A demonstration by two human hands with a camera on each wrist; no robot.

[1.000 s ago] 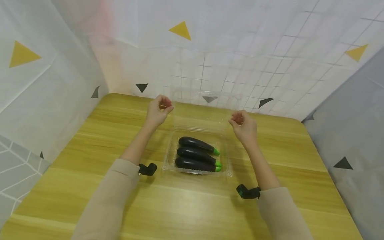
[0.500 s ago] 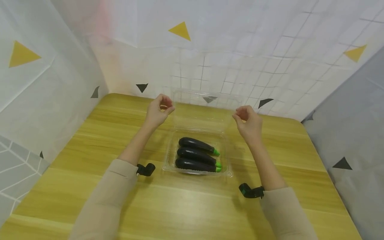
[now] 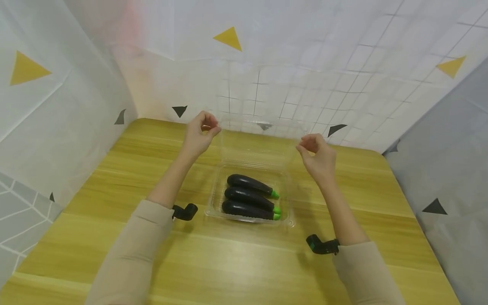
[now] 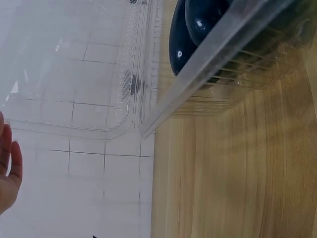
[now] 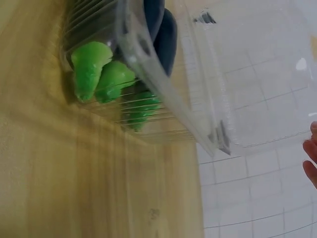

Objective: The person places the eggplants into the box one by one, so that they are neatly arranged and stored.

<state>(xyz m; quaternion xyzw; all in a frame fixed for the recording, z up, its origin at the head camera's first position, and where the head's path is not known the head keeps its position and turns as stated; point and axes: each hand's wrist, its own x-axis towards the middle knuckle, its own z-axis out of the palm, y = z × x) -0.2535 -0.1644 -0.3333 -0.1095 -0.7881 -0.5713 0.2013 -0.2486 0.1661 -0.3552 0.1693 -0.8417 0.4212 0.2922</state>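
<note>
In the head view, a clear plastic clamshell container [image 3: 250,219] stands on the table with its transparent lid [image 3: 251,144] raised at the back. Three dark eggplants [image 3: 249,195] with green stem ends lie side by side in its base; those stems [image 5: 115,79] also show through the wall in the right wrist view. My left hand [image 3: 198,134] is at the lid's left edge, its fingers loosely bent. At the right edge is my right hand [image 3: 318,156], thumb and forefinger apart. Whether the fingertips touch the thin lid is hard to see.
The wooden table [image 3: 236,262] carries the container near its middle. Behind it hangs a white sheet [image 3: 183,76] with grid lines and triangle marks. Black wrist cameras [image 3: 185,212] sit at both cuffs.
My right hand has drawn a little outward to the right and up. My left hand has risen slightly. The lid's upper edge sits slightly lower in the head view; the eggplants have stayed put.
</note>
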